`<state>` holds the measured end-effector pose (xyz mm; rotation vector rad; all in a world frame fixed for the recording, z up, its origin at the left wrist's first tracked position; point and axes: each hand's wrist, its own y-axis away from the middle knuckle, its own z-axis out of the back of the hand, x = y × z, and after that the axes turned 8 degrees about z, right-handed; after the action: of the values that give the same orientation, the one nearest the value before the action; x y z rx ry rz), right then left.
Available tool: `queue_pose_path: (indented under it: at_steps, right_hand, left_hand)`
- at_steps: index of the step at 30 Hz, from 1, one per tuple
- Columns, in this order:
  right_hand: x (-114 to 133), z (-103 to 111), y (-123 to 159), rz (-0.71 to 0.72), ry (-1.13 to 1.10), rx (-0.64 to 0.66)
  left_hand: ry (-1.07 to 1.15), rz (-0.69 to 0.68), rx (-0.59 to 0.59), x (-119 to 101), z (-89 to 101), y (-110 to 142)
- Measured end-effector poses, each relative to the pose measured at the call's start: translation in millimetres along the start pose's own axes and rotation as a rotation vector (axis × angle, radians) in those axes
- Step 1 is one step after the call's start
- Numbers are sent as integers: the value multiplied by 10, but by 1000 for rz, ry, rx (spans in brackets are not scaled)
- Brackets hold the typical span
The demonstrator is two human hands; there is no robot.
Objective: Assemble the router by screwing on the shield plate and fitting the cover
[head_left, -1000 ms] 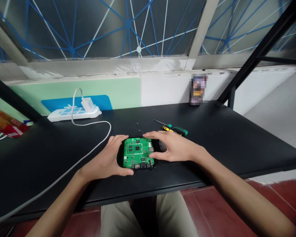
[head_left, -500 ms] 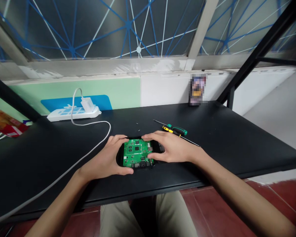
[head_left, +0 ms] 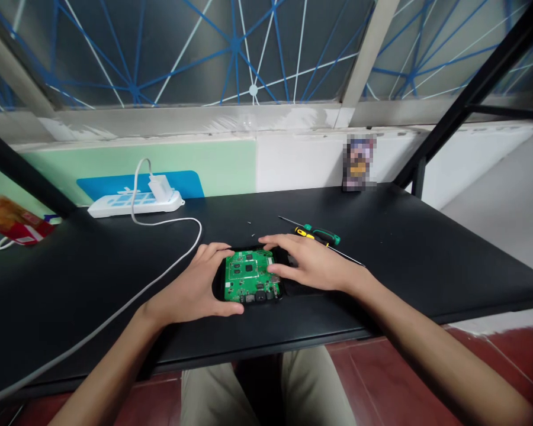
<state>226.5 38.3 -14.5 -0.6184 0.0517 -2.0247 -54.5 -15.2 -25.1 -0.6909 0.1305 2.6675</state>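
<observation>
A green circuit board (head_left: 250,276) lies in a black plastic case (head_left: 218,288) on the black table (head_left: 404,248). My left hand (head_left: 194,290) wraps around the case's left side, thumb along the front edge and fingers at the back. My right hand (head_left: 308,264) holds the right side, fingers curled over the back edge and thumb touching the board's right rim. Both hands grip the case.
A green-and-yellow screwdriver (head_left: 316,233) lies just behind my right hand. A white power strip (head_left: 133,204) with a charger sits at the back left, its white cable (head_left: 128,300) trailing toward the front left. A red packet (head_left: 9,219) lies far left. A small box (head_left: 359,163) stands at the back wall.
The hands and case have hardly moved; the view shifted slightly, and my right thumb has slid a little onto the board's right edge.
</observation>
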Motion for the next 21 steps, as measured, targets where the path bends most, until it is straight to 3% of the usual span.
queue_pose_path:
  at_steps: [16, 21]
  right_hand:
    - [-241, 185, 69, -169, 106, -217]
    - [-312, 241, 212, -181, 109, -130]
  left_hand:
    - [-8, -27, -26, 55, 5, 6]
    - [-30, -24, -26, 53, 16, 11]
